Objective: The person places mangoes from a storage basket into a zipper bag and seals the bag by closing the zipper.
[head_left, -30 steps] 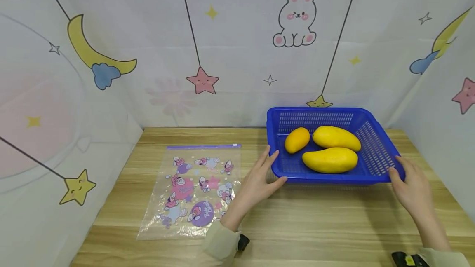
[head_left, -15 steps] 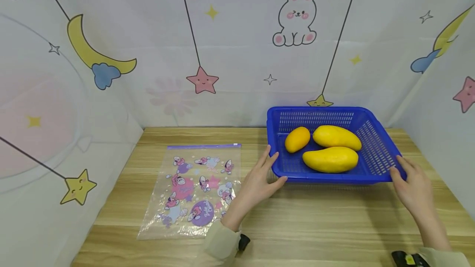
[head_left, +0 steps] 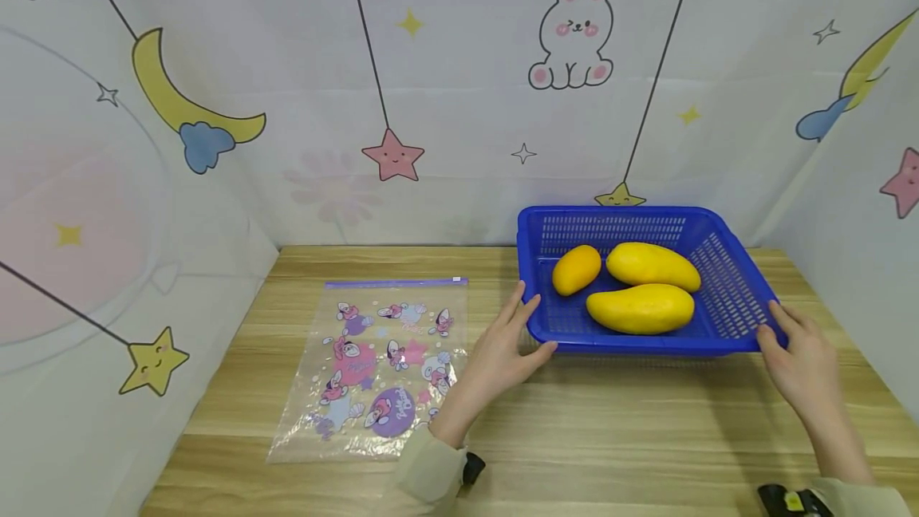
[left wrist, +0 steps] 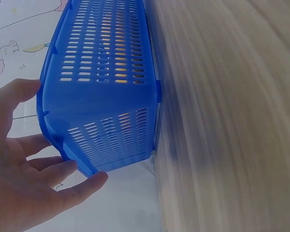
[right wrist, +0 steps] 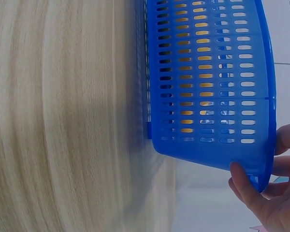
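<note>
A blue plastic basket [head_left: 625,345] with slotted walls stands on the table at the right. Inside it lie two large yellow mangoes [head_left: 639,309] and a smaller orange-yellow mango [head_left: 577,270]. My left hand [head_left: 498,349] touches the basket's front left corner with spread, fairly straight fingers; in the left wrist view its fingertips [left wrist: 96,180] rest along the rim. At the front right corner my right hand [head_left: 802,357] holds the rim, thumb and fingers bent around it, as the right wrist view shows at the basket corner [right wrist: 253,159].
Left of the basket, a clear zip bag [head_left: 388,357] with a purple slider strip and printed cartoon figures lies flat on the wooden table [head_left: 610,437]. A white printed cloth [head_left: 459,102] encloses the back and sides.
</note>
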The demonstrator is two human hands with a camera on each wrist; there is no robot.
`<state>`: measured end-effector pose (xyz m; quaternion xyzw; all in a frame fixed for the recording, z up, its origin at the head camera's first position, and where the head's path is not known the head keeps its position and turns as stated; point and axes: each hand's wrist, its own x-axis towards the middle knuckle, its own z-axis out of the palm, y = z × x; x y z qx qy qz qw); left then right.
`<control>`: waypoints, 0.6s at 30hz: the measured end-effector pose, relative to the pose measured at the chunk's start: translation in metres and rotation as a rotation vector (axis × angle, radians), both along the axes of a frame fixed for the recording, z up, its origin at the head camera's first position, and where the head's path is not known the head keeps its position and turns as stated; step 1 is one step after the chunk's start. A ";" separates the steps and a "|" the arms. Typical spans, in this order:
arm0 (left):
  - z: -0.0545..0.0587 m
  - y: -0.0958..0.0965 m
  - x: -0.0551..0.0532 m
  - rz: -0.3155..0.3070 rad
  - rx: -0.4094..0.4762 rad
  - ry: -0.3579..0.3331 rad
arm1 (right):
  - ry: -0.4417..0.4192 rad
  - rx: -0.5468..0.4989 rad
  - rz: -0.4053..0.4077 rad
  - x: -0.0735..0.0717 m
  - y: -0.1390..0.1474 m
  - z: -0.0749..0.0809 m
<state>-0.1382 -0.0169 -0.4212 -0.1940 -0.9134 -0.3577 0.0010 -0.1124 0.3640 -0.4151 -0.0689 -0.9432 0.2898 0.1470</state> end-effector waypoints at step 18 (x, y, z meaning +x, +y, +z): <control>0.000 0.001 0.002 0.008 -0.022 0.005 | 0.002 -0.009 -0.010 0.001 -0.001 0.001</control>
